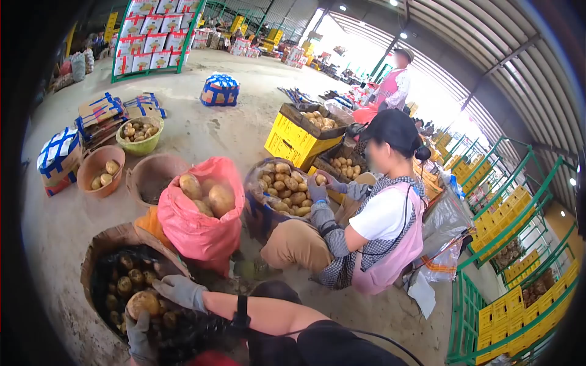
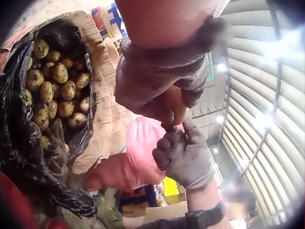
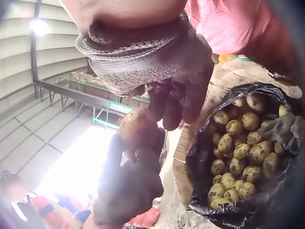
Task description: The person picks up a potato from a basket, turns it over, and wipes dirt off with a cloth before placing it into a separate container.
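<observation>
My gloved left hand (image 1: pixel 140 337) grips a large potato (image 1: pixel 144 303) over a cardboard box (image 1: pixel 108 240) lined with black plastic. In the left wrist view the potato (image 2: pixel 175 104) shows between the fingers of that hand (image 2: pixel 159 78). My right hand (image 1: pixel 182 291), gloved too, is right beside the potato; its fingers hang loosely bent in the right wrist view, near the potato (image 3: pixel 137 128). Several dirt-specked potatoes (image 3: pixel 240 151) lie inside the black liner (image 3: pixel 198 164). A pink sack (image 1: pixel 198 235) of big potatoes stands just beyond the box.
A person (image 1: pixel 381 207) sits at the right, handling a potato over a full tub (image 1: pixel 253 201). Yellow crates (image 1: pixel 292 141) of potatoes stand behind. Basins (image 1: pixel 101 160) and a green bowl (image 1: pixel 140 146) are at the left, near taped bundles (image 1: pixel 60 160). Green racks (image 1: pixel 467 314) line the far right.
</observation>
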Demonstrator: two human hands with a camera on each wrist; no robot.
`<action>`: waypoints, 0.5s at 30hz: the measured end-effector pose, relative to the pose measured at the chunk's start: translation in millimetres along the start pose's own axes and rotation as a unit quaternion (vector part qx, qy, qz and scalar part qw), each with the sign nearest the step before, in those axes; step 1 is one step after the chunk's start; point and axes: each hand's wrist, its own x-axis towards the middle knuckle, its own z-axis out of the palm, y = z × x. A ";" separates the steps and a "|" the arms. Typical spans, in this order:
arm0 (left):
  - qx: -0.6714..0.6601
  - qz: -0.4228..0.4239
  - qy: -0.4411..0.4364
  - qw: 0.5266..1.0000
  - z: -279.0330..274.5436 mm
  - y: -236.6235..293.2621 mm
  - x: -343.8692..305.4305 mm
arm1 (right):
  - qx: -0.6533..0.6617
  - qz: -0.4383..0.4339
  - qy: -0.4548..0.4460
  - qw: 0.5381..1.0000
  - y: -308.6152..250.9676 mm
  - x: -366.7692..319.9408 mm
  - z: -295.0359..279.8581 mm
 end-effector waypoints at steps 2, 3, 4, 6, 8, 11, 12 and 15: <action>0.007 0.000 0.024 1.000 -9.1 -4.9 0.4 | -0.017 0.007 -0.013 1.000 2.6 -5.1 2.7; 0.010 0.009 0.043 0.999 -9.9 -5.7 5.0 | -0.043 0.006 -0.023 0.999 -0.8 -2.4 0.4; 0.003 0.017 0.059 0.998 -5.9 -5.6 4.5 | 0.034 -0.030 -0.007 0.999 3.3 -2.9 6.4; 0.013 0.036 0.033 0.999 -2.3 -5.7 15.0 | -0.033 -0.064 0.037 0.997 6.8 1.7 2.7; 0.018 0.048 -0.018 0.999 7.6 1.8 2.3 | 0.024 -0.075 -0.009 0.997 17.7 -2.0 -1.8; 0.011 0.028 -0.023 0.999 30.4 21.6 -5.4 | -0.085 -0.016 0.016 0.996 -25.6 -16.1 -6.2; -0.010 0.054 -0.027 0.998 17.1 9.7 -1.6 | -0.224 -0.174 -0.010 0.959 1.1 -7.0 -4.6; -0.012 0.070 0.005 0.997 11.1 4.9 0.6 | -0.049 0.059 -0.038 0.996 -23.6 -17.0 -6.6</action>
